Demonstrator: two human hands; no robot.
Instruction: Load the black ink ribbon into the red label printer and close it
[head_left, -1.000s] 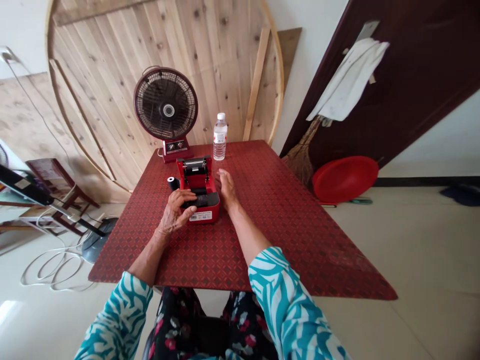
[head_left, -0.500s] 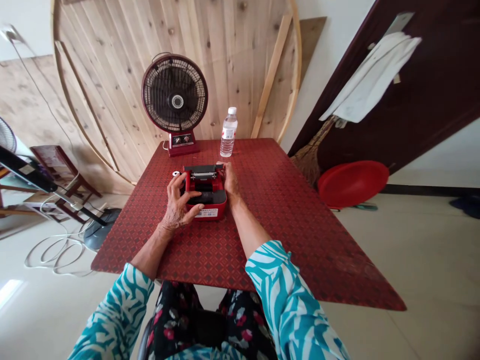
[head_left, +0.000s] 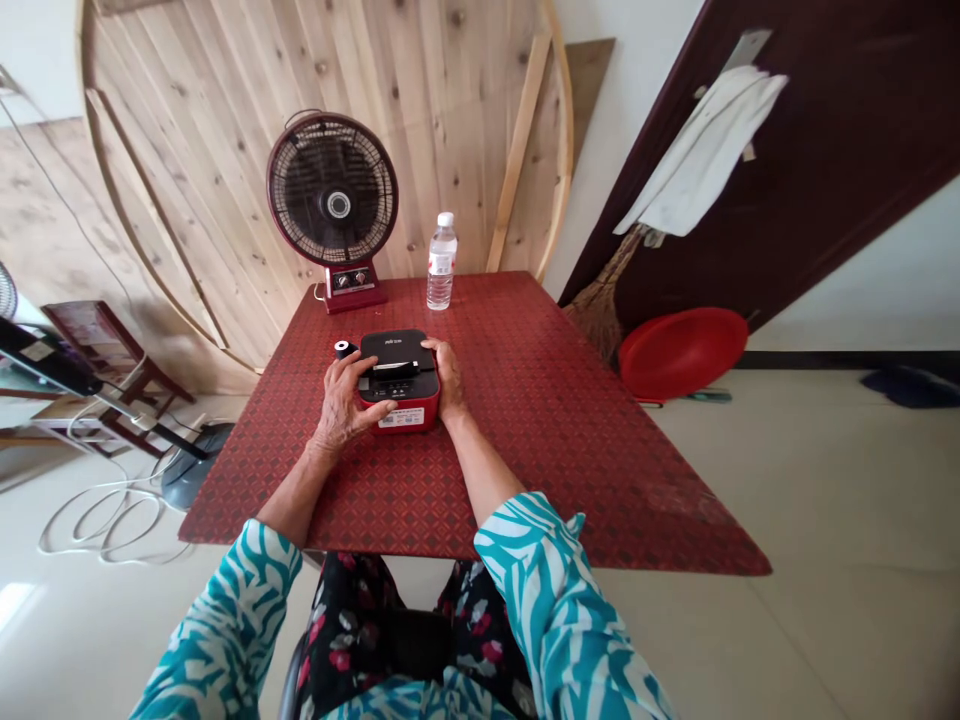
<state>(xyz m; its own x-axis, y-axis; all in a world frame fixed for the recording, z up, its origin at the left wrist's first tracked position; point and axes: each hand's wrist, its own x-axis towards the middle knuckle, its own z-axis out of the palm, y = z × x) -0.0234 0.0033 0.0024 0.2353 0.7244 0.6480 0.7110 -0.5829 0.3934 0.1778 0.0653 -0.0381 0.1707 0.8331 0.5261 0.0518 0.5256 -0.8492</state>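
Note:
A small red printer (head_left: 400, 380) with a black lid sits on the red patterned table (head_left: 540, 420), its lid down. My left hand (head_left: 341, 400) rests on the printer's left side, fingers curled over the lid's edge. My right hand (head_left: 448, 378) is pressed against its right side, fingers on the lid. A small black-and-white roll (head_left: 343, 349) stands on the table just left of the printer.
A table fan (head_left: 333, 205) and a water bottle (head_left: 441, 262) stand at the table's far edge. A round wooden board leans on the wall behind. A red basin (head_left: 681, 352) and broom lie at right; cables and a stool (head_left: 97, 350) at left.
The printer's lid was open a second ago; it has swung down and is now closed. Both hands moved onto the printer's sides.

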